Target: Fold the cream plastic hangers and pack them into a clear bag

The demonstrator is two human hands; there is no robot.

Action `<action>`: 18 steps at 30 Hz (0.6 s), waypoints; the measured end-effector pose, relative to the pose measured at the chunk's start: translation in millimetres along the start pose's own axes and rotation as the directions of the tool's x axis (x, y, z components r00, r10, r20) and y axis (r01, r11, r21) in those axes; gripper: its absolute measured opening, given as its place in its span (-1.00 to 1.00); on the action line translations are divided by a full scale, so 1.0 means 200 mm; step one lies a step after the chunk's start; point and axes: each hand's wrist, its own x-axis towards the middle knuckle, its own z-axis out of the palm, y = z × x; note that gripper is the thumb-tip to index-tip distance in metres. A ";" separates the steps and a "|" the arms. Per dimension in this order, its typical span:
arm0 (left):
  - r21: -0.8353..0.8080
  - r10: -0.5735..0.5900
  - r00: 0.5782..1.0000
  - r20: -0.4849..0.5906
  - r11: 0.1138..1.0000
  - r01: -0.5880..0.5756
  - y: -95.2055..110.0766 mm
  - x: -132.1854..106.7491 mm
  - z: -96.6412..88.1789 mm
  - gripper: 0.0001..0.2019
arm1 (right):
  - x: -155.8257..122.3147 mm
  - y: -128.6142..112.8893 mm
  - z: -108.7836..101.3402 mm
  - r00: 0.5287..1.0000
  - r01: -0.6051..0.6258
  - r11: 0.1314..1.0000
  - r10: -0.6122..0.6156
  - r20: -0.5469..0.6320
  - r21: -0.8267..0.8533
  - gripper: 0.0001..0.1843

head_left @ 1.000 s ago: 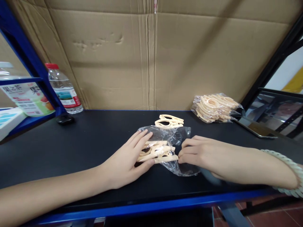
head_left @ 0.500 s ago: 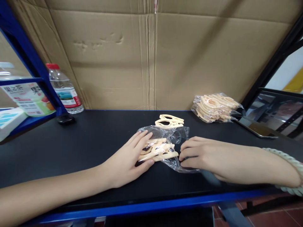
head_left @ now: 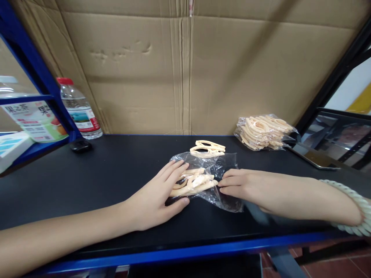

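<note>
A clear plastic bag lies at the middle of the black tabletop. Inside it are several cream plastic pieces that look like folding hangers. My left hand lies around the bag's left end, its fingers along the far side and its thumb along the near side. At the right end, my right hand has its fingers close together on the loose film, the tips at the end of a cream piece. Its thumb is hidden. Just beyond the bag lie more cream hanger pieces, unwrapped.
Bagged cream pieces are piled at the back right, next to a flat dark panel. A red-capped water bottle and a small black object stand at the back left, by a blue rack. Cardboard walls the back.
My right fingertips have moved slightly left and closer together, up to the cream piece's end. The film on the right has spread a little towards the back. My left hand has barely moved.
</note>
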 end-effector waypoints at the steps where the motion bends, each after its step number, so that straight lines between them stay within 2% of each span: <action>1: -0.004 -0.009 1.000 0.007 1.000 0.009 0.00 0.00 0.00 -0.32 | 0.01 0.01 -0.01 1.000 -0.001 1.000 0.000 0.028 0.020 -0.43; 4: -0.024 -0.021 1.000 0.006 1.000 0.021 0.00 0.00 0.00 -0.29 | 0.03 0.04 -0.07 0.995 -0.042 0.996 0.035 0.096 0.075 -0.37; 7: -0.034 -0.012 1.000 -0.012 0.999 0.012 0.00 0.00 0.00 -0.28 | 0.06 0.07 -0.15 0.997 -0.068 0.991 0.062 0.052 0.115 -0.42; 10: -0.032 -0.012 1.000 -0.009 0.999 0.012 0.00 0.00 0.01 -0.28 | 0.09 0.08 -0.18 0.999 -0.020 0.988 0.015 0.034 0.153 -0.50; 13: -0.033 -0.014 1.000 -0.004 0.999 0.014 0.00 -0.01 0.01 -0.28 | 0.13 0.07 -0.16 1.000 -0.018 0.992 0.018 0.003 0.123 -0.60; 18: -0.032 -0.021 1.000 0.013 0.999 0.022 0.00 -0.01 0.00 -0.28 | 0.20 0.04 -0.06 0.999 -0.048 0.999 0.048 -0.010 -0.019 -0.76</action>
